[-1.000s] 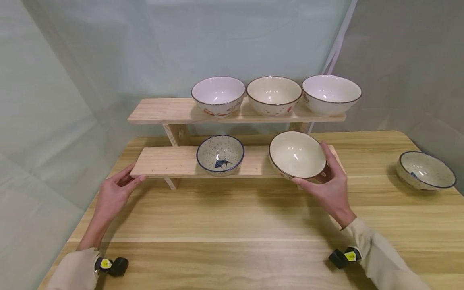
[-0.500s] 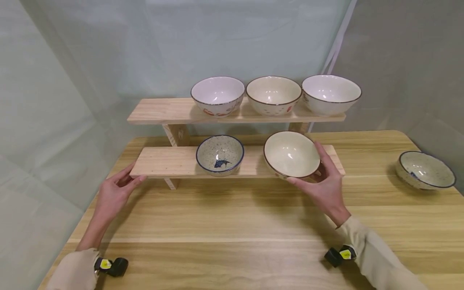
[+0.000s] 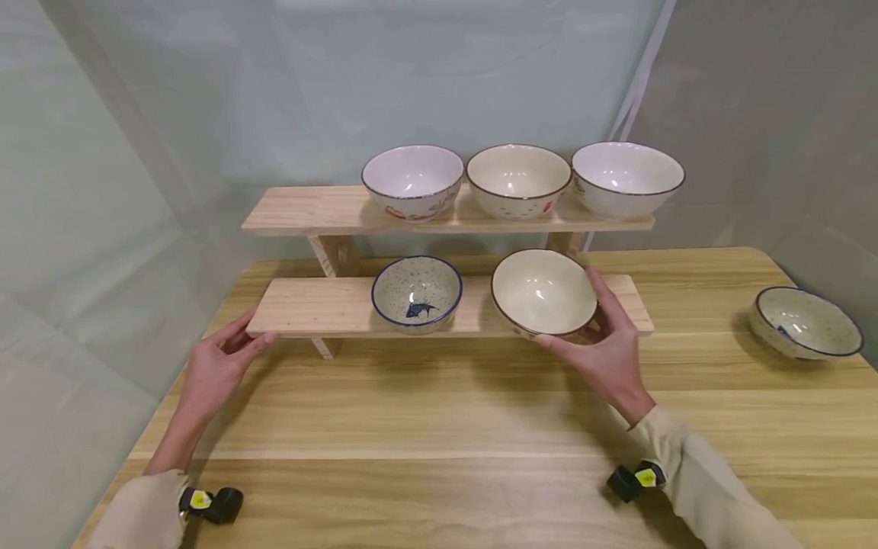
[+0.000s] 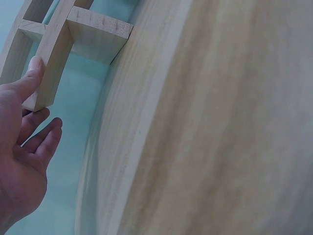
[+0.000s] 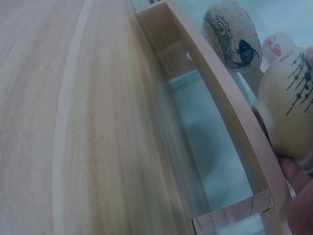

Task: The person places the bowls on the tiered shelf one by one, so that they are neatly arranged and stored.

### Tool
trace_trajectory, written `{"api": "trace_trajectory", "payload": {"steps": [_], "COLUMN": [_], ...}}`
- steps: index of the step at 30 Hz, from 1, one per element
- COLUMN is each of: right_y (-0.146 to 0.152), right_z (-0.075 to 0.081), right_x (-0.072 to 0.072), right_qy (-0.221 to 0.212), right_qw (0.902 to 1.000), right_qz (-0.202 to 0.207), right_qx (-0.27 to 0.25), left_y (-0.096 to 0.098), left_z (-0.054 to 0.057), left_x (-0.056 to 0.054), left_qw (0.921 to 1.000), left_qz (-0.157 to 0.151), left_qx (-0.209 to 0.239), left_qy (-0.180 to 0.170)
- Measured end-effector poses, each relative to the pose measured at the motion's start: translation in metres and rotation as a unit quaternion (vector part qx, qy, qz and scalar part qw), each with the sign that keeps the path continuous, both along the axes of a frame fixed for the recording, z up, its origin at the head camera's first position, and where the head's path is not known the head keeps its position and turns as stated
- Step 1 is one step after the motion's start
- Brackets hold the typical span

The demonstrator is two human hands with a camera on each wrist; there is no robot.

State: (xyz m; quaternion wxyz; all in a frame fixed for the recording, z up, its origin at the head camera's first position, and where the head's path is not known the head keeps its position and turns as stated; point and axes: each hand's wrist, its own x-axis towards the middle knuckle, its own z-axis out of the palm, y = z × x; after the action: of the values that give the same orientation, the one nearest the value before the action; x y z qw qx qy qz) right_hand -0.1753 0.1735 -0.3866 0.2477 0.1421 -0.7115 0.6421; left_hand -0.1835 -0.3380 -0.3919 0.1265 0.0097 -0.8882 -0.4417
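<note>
My right hand (image 3: 610, 357) holds a cream bowl (image 3: 544, 288) with a brown rim, thumb on its near side and fingers round its right side. The bowl is over the right part of the lower wooden shelf (image 3: 318, 305), its mouth tipped towards the head camera. In the right wrist view, dark branch-like marks show on the bowl's outside (image 5: 288, 107). At the shelf's left end, my left hand (image 3: 216, 370) pinches the board, thumb (image 4: 33, 73) on the front edge and fingers at the end. A speckled blue-rimmed bowl (image 3: 418, 293) with a fish picture stands mid-shelf.
On the upper shelf (image 3: 309, 207) stand a white bowl (image 3: 413, 183), a cream bowl (image 3: 518, 183) and another white bowl (image 3: 627, 179), close side by side. A second speckled bowl (image 3: 805, 324) sits on the wooden table (image 3: 411, 427) at far right. Pale sheeting (image 3: 446, 76) hangs behind.
My right hand has shifted the cream bowl a little left along the lower shelf, towards the speckled bowl. The left hand has stayed at the shelf's end.
</note>
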Motion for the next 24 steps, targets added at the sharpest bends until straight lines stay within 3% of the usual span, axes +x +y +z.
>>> {"api": "trace_trajectory", "payload": {"steps": [24], "right_y": [-0.0074], "right_z": [-0.0007], "right_x": [-0.0059], "right_qy": [0.011], "right_qw": [0.9997], "right_qz": [0.001], "right_qx": [0.02], "left_y": [-0.0002], "left_z": [0.0], "left_x": [0.0011], "left_qw": [0.9999], "left_qz": [0.0], "left_qx": [-0.009], "left_qy": [-0.005]}}
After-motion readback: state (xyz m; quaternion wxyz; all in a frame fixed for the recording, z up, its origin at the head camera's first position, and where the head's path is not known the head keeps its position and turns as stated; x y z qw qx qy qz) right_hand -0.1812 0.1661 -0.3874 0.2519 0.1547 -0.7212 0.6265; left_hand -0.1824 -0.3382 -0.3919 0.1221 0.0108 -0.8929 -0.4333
